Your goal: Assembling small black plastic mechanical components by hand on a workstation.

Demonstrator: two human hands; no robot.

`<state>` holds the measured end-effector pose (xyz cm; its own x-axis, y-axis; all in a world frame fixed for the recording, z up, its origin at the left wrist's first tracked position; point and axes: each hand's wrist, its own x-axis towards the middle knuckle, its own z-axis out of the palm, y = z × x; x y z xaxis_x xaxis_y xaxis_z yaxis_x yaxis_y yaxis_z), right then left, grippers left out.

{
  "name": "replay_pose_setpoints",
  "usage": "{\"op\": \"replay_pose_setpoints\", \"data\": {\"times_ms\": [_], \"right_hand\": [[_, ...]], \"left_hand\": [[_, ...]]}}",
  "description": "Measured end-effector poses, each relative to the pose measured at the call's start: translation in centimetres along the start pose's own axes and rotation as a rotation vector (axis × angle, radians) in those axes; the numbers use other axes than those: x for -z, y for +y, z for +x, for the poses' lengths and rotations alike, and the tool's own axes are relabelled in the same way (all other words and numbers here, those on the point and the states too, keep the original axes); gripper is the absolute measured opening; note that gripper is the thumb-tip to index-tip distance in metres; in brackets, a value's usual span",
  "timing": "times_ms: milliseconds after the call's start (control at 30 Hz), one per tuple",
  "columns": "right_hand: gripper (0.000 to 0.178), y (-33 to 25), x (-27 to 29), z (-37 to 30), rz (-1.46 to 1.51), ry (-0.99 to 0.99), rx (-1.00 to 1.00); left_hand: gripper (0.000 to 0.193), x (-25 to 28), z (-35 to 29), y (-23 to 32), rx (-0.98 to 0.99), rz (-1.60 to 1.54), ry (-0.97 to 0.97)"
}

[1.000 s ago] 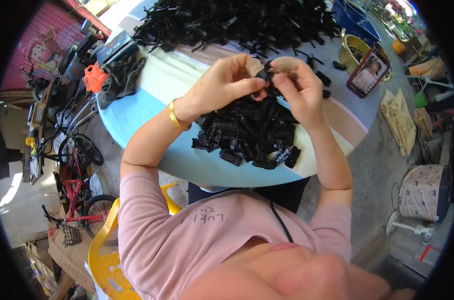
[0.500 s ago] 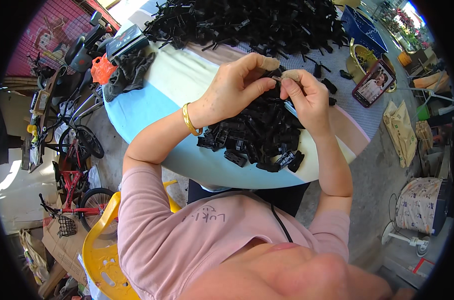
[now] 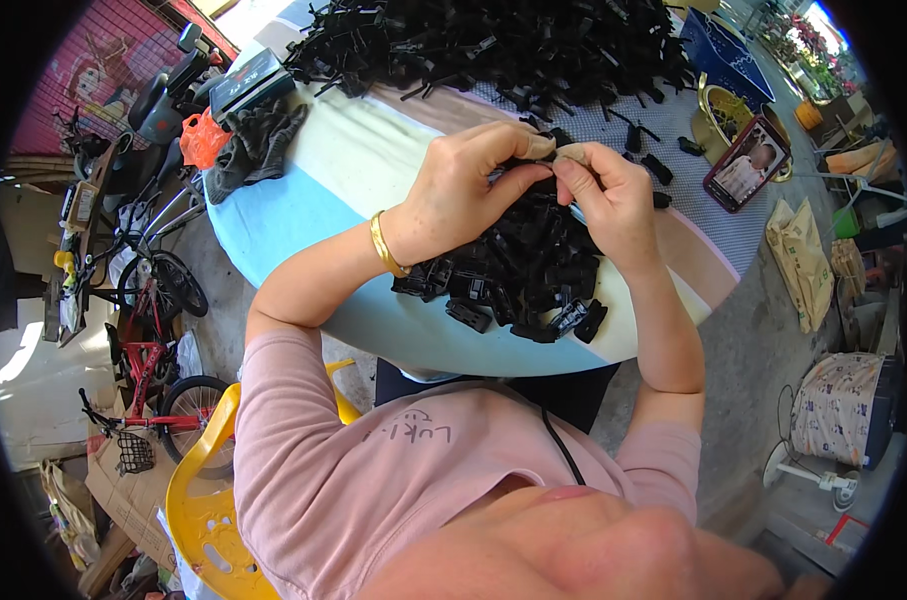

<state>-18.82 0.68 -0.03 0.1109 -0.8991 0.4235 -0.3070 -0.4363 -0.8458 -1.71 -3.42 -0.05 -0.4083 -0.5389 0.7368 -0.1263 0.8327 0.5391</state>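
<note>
My left hand [image 3: 460, 187], a gold bangle at its wrist, is closed with thumb and index finger around a small black plastic part [image 3: 516, 165]. Its fingertips meet those of my right hand [image 3: 610, 197], which pinches at the same spot; the fingers mostly cover the part. Beige wraps sit on some fingertips of both hands. Right below them lies a small pile of black plastic pieces [image 3: 518, 262], some box-shaped. A much larger heap of black parts with short stems [image 3: 493, 50] fills the far side of the table.
The round table [image 3: 273, 220] has a striped cloth. On it are dark gloves [image 3: 258, 150], an orange bag [image 3: 204, 140] and a dark box [image 3: 250, 82] at left; a phone [image 3: 745, 165], a gold basket [image 3: 715, 112] and a blue basket [image 3: 728, 60] at right. A yellow chair [image 3: 198, 500] stands behind me.
Both hands stay together over the pile with slight finger shifts. The left fingers have curled a little, and more of a dark part shows between them. The piles look the same.
</note>
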Motion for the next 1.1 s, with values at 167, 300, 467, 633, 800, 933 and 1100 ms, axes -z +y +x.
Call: {"op": "replay_pose_setpoints", "data": {"times_ms": [167, 300, 467, 633, 800, 933, 1100], "right_hand": [[0.010, 0.0, -0.1, -0.1, -0.044, 0.004, -0.045], [0.014, 0.5, 1.9, 0.9, 0.035, -0.025, -0.054], [0.024, 5.7, 9.1, 2.8, -0.335, 0.321, -0.012], [0.028, 10.0, 8.3, 4.0, -0.906, 0.332, -0.288], [0.026, 11.1, 7.3, 5.1, -1.173, 0.160, -0.482], [0.021, 10.1, 7.2, 5.0, -1.125, 0.241, -0.407], [0.015, 4.3, 3.3, 3.5, -0.569, 0.278, 0.487]], "left_hand": [[0.019, -0.2, 0.1, 0.1, -0.080, 0.106, -0.025], [0.025, 0.3, 1.1, 0.8, 0.038, 0.057, -0.130], [0.028, 1.1, 1.3, -0.2, 0.096, -0.096, -0.265], [0.021, 1.1, 1.3, -0.5, -0.045, -0.093, -0.617], [0.021, 1.6, 1.6, -0.3, 0.013, -0.113, -0.577], [0.029, 1.7, 1.4, -1.5, 0.239, -0.329, -0.395], [0.053, 2.3, 2.0, -3.2, 0.563, -0.673, -0.198]]}}
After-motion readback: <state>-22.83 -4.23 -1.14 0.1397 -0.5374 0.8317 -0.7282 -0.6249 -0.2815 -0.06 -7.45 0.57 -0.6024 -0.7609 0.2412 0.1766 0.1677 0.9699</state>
